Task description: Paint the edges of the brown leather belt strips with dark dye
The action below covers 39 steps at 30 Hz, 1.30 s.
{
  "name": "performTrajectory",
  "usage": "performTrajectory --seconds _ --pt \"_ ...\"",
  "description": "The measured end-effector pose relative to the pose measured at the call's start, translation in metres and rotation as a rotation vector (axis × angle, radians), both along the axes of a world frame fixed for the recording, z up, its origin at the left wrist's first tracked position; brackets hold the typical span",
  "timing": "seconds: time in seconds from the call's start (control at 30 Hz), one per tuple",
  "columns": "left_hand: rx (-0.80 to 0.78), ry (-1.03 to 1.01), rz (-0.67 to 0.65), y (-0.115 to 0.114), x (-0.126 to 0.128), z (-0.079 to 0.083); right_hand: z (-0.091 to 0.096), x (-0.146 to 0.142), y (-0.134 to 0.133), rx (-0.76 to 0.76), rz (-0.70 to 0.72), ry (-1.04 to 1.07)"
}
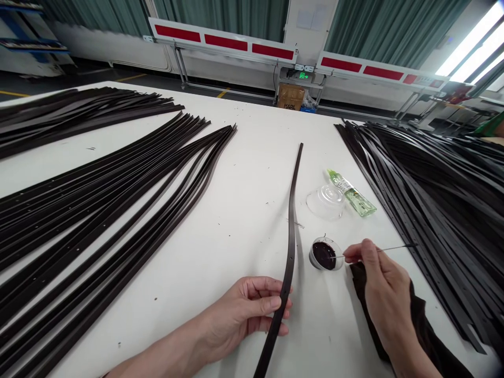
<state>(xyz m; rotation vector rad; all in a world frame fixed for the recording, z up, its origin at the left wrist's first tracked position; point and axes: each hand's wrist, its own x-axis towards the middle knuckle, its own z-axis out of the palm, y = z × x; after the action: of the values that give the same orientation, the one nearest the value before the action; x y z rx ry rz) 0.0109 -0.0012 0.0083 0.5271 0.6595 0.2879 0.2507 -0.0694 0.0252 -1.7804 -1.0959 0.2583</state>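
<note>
From the head camera, we hold one long dark strap (pixel 291 247) in our left hand (pixel 255 307), thumb on top and fingers curled beneath, nearly closed on it. The strap runs away from us over the middle of the white counter (pixel 244 231), bending gently. Our right hand (pixel 388 294) pinches a thin stick (pixel 394 248) between thumb and fingers; its near-left end reaches into a small clear cup (pixel 338 261) of dark liquid (pixel 323 255), just right of the strap. Beyond the cup we have an upturned clear container (pixel 325 203), touching or just beside a green packet (pixel 356 197). Black cloth (pixel 360 286) lies under our right hand. More dark strips spread along the left (pixel 98 205) and right (pixel 441 210).
</note>
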Motion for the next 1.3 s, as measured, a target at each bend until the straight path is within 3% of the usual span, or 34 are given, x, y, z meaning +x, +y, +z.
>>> performTrajectory --seconds 0.1,0.2,0.4,0.6,0.77,1.3 --pt "0.002 -0.015 0.008 -0.001 0.001 0.001 0.003 -0.004 -0.004 0.027 -0.003 0.349" --pt "-0.001 -0.033 0.011 -0.001 0.001 0.000 0.002 -0.013 -0.007 0.071 0.080 0.449" --pt "-0.009 -0.046 0.011 -0.004 0.002 -0.003 0.005 -0.043 -0.018 0.076 0.139 0.114" --pt "-0.023 -0.104 0.017 -0.005 0.003 -0.004 0.006 -0.054 -0.020 0.268 0.495 -0.207" --pt "-0.017 -0.100 0.009 -0.006 0.003 -0.005 0.000 -0.053 -0.018 0.313 0.606 -0.273" --pt "-0.013 -0.103 -0.009 -0.004 0.004 -0.002 0.001 -0.058 -0.013 0.301 0.641 -0.312"
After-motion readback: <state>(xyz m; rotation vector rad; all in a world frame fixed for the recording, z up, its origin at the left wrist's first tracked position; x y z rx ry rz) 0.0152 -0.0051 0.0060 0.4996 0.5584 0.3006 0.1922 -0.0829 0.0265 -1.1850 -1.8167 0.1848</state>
